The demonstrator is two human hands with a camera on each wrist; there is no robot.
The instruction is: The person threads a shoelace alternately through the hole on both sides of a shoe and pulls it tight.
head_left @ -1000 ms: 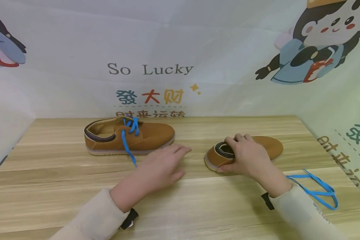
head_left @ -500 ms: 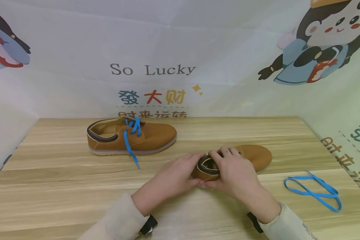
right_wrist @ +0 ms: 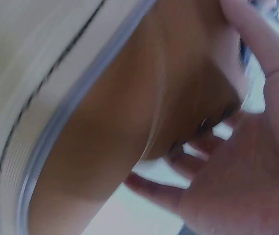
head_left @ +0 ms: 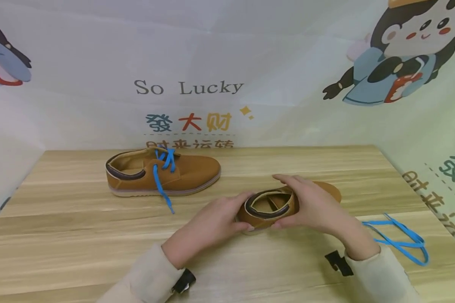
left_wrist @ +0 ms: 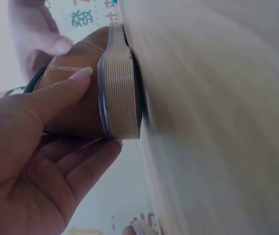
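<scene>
Both of my hands hold a brown leather shoe whose eyelet flap carries no lace in the right wrist view. My left hand grips its heel, the thumb on the near side and the fingers round the back in the left wrist view. Around the middle of the shoe, my right hand has its thumb low on the near side and its fingers over the flap on the far side. The striped sole is right at the tabletop. A matching shoe stands at the back left, with a blue lace through its eyelets.
A loose blue shoelace lies looped on the wooden table, right of my right forearm. A printed white cloth rises behind the table and at both sides.
My left hand has come over from beside the laced shoe to the other shoe's heel. That shoe has moved left and nearer, and its opening has turned into view. My right fingers have spread.
</scene>
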